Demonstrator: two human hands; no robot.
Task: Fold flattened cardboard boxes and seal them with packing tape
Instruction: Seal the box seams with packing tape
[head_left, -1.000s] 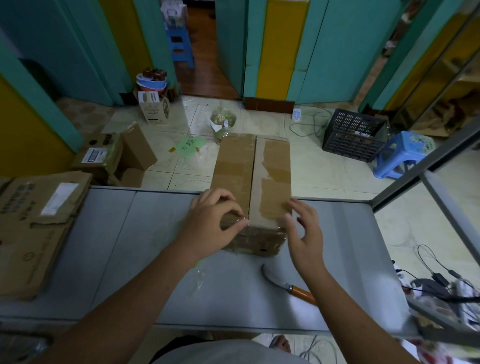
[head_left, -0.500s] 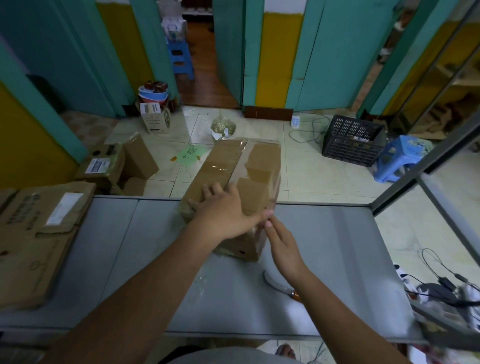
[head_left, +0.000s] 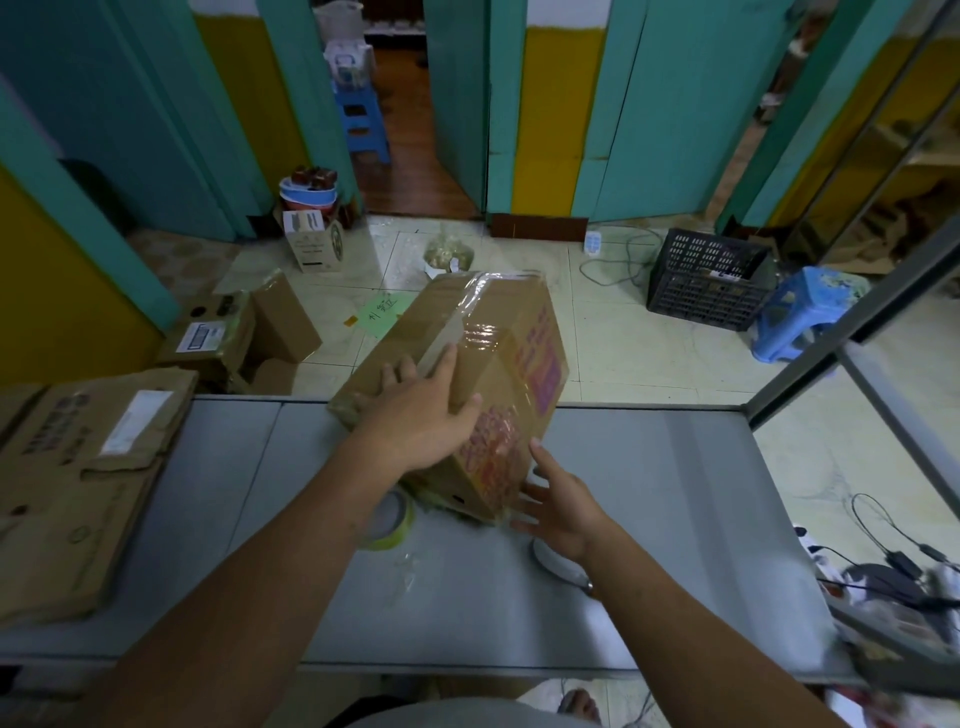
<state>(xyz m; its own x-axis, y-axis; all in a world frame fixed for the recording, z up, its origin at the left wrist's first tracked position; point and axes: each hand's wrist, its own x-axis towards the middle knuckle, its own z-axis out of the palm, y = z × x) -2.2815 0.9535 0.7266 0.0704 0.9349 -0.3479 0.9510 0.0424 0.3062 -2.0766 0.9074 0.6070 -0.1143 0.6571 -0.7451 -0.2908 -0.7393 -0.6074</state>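
Head view is showing you, at the far left, a stack of flattened cardboard boxes (head_left: 67, 483) lying on the grey table (head_left: 675, 519), with its edge hanging over the table's left end. Beyond it, on the tiled floor, an open small carton (head_left: 223, 338) is sitting with its flaps up.

Moving right, a roll of packing tape (head_left: 392, 525) is lying flat on the table, partly hidden under your left forearm and just beside the near bottom edge of the folded cardboard box (head_left: 498, 358). That box is standing tilted at the middle of the table, its near lower end resting on the surface and its far end reaching out past the table's back edge. Shiny clear tape is running along its top seam, and pink print is showing on its right side.

Your left hand (head_left: 421, 415) is pressing flat on the box's top face, fingers spread and straight, thumb lying over the edge. Your right hand (head_left: 558, 506) is touching the box's near lower corner with fingers apart and extended, gripping nothing.

Under your right wrist a knife (head_left: 556, 564) is lying on the table, only its curved blade showing. Farther right, on the floor, a black plastic crate (head_left: 706, 280) is sitting next to a blue stool (head_left: 805, 312).
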